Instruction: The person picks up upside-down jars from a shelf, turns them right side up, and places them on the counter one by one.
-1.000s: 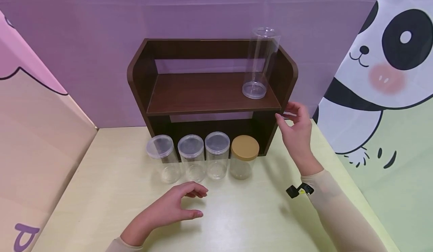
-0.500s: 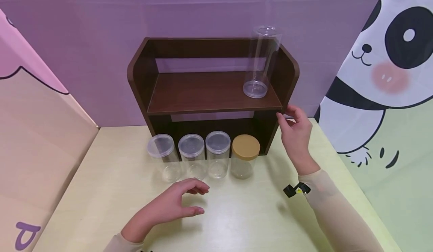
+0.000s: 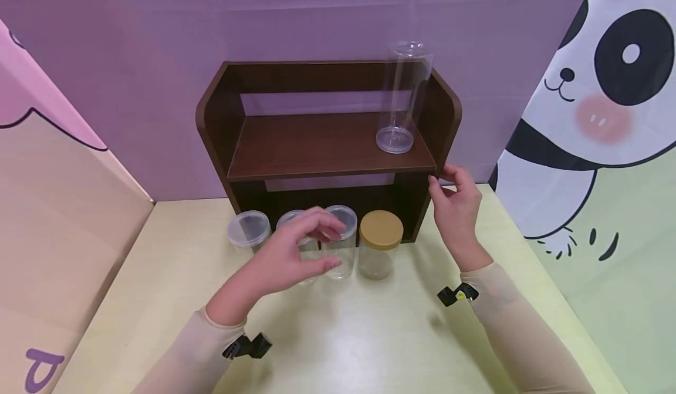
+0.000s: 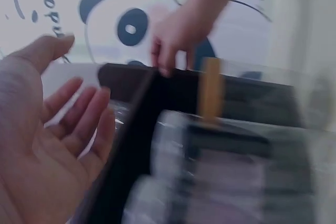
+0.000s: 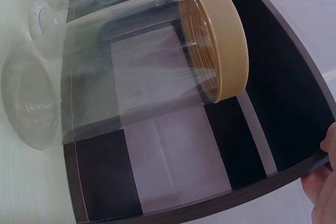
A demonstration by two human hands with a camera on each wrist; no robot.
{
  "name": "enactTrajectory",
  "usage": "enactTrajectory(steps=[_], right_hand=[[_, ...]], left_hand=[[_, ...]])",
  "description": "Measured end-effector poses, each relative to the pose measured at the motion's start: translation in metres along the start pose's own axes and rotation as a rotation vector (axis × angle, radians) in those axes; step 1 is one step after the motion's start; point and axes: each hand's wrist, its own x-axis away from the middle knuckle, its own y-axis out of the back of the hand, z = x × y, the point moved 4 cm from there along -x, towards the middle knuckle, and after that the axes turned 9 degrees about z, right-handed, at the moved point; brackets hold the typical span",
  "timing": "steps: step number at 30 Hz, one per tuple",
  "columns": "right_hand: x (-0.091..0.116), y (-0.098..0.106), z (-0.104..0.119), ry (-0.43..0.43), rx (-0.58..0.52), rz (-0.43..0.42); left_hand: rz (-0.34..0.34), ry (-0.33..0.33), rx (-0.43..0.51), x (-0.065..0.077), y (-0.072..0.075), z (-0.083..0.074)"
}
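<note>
My right hand [image 3: 458,212] pinches the right side panel of a dark brown two-tier shelf [image 3: 327,144], thumb in front and fingers behind. In the right wrist view, its fingertips [image 5: 331,140] lie on both sides of the panel edge. My left hand [image 3: 287,259] holds nothing; fingers and thumb are spread apart in the air before the jars. It partly covers a clear jar with a clear lid [image 3: 287,218]. Another such jar [image 3: 249,229] stands left of it, and one more [image 3: 342,256] to its right. A clear jar with a tan lid [image 3: 381,229] ends the row.
A tall clear cylinder [image 3: 396,140] stands on the upper tier at the right. The jars stand on a pale table [image 3: 359,341] right before the lower tier. A purple backdrop [image 3: 317,30] hangs behind, with a panda-print sheet [image 3: 570,188] at the right.
My left hand has moved up and forward from the bare table to the jars, its thumb and fingers staying apart. The right hand keeps its hold on the shelf's side panel.
</note>
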Motion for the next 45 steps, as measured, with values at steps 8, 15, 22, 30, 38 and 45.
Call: enactTrajectory(steps=[8, 15, 22, 30, 38, 45], right_hand=[[0.000, 0.001, 0.000, 0.024, 0.018, -0.012], [-0.001, -0.007, 0.000, 0.046, -0.010, 0.000], [-0.001, -0.009, 0.000, 0.044, -0.009, -0.005], [0.000, -0.007, -0.001, 0.036, -0.010, -0.002], [-0.001, -0.004, 0.000, 0.036, -0.027, -0.016], [-0.001, -0.002, 0.000, 0.035, -0.020, -0.019]], left_hand=[[-0.173, 0.087, 0.004, -0.080, 0.033, -0.013], [-0.290, 0.193, 0.035, -0.136, 0.059, -0.007], [-0.210, 0.330, 0.011, -0.182, 0.063, 0.007], [-0.169, 0.374, 0.027, -0.209, 0.050, 0.018], [-0.146, 0.398, 0.057, -0.217, 0.041, 0.025], [-0.168, 0.407, 0.048, -0.221, 0.041, 0.027]])
